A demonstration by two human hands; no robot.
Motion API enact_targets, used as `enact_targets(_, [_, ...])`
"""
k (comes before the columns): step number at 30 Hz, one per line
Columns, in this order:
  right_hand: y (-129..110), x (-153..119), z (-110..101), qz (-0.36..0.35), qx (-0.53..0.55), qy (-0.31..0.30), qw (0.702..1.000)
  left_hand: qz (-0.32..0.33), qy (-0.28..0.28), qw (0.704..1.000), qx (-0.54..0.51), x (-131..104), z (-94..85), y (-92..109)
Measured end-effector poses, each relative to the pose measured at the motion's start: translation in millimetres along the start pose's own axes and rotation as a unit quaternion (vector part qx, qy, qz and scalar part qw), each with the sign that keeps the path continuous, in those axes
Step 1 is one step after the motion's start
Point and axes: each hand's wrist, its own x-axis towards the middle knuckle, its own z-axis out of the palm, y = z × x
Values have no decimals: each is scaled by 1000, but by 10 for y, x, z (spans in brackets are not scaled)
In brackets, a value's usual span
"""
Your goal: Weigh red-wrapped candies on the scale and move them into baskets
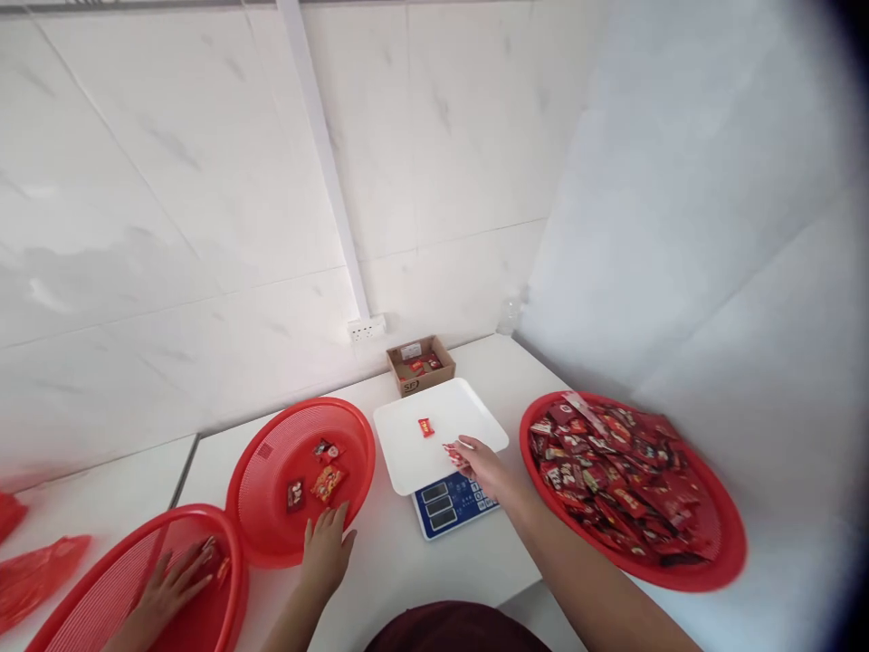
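Observation:
Over the white weighing tray (400, 453) of a digital scale (448, 509), my right hand (481, 464) pinches a small red-and-white wrapped snack packet (456, 455). One small red packet (425, 426) lies on the tray. My left hand (329, 551) is at the near rim of a red plastic basket (262, 471), its fingers stretched out and nothing visible in them. Inside that basket are a dark red packet (295, 495), an orange packet (328, 484) and a dark packet (327, 449).
To the right, a big red basket (730, 543) is heaped with packets. Another person's hand (167, 593) reaches into a second red basket (234, 543) at the left. A cardboard box (424, 380) holding packets stands by the wall. Red plastic bags (41, 575) lie far left.

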Motion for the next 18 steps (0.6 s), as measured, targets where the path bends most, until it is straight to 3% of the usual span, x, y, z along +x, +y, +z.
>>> enact_targets(5, [40, -64, -23, -55, -7, 36, 998, 60, 88, 994, -8, 137, 212, -5])
enact_targets(8, [83, -144, -261, -97, -60, 96, 989, 113, 147, 982, -31, 238, 280, 44])
enact_targets(13, [262, -373, -1095, -138, -176, 238, 945, 180, 195, 962, -69, 278, 305, 216])
enact_targets(18, [493, -568, -1931, -82, -269, 323, 904, 234, 223, 942, -91, 203, 268, 453])
